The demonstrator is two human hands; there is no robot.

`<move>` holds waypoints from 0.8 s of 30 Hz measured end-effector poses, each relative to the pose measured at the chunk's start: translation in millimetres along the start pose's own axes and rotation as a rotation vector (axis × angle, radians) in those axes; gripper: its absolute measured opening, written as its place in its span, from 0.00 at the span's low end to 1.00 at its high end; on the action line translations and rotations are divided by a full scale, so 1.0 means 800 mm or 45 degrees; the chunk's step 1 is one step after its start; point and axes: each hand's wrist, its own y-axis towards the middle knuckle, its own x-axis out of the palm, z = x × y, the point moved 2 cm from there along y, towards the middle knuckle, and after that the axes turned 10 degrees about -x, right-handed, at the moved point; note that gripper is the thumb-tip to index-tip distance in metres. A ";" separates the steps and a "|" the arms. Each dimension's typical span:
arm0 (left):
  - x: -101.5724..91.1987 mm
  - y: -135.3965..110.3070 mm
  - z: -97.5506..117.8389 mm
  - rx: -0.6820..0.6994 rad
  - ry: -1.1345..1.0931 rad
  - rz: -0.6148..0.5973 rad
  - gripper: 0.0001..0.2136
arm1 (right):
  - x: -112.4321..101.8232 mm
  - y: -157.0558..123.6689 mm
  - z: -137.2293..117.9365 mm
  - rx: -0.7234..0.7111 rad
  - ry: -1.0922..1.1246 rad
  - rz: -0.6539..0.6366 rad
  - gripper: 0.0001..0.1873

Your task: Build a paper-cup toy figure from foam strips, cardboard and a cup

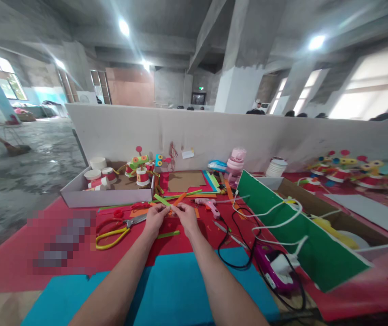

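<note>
My left hand [156,218] and my right hand [187,217] meet over the red table cover, both with fingers pinched. Between their fingertips is a light green paper strip [161,199], whose free end sticks up to the left. An orange paper strip [181,198] slants up by the right fingers; whether it is held or lies behind them I cannot tell. Left of my left hand lie yellow-handled scissors [128,223]. Another green strip [168,234] rests on the cover below the hands. A pink glue gun [210,206] lies just right of my right hand.
A box [107,198] at left holds paper cups and a cup figure. Brown cardboard [186,181] and a pink bottle [235,164] stand behind. On the right are a green-sided box [282,222], cables and a purple power strip [275,270]. Blue board [180,280] lies in front.
</note>
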 end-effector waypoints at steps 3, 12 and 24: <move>0.004 -0.001 -0.001 -0.024 -0.105 -0.094 0.16 | -0.004 0.004 0.002 -0.046 -0.071 0.023 0.14; -0.004 0.009 -0.008 -0.144 -0.243 -0.009 0.17 | -0.006 0.004 -0.001 -0.089 -0.218 -0.160 0.11; -0.025 0.016 0.008 -0.103 -0.520 0.085 0.15 | -0.019 0.009 -0.003 0.042 -0.179 -0.179 0.17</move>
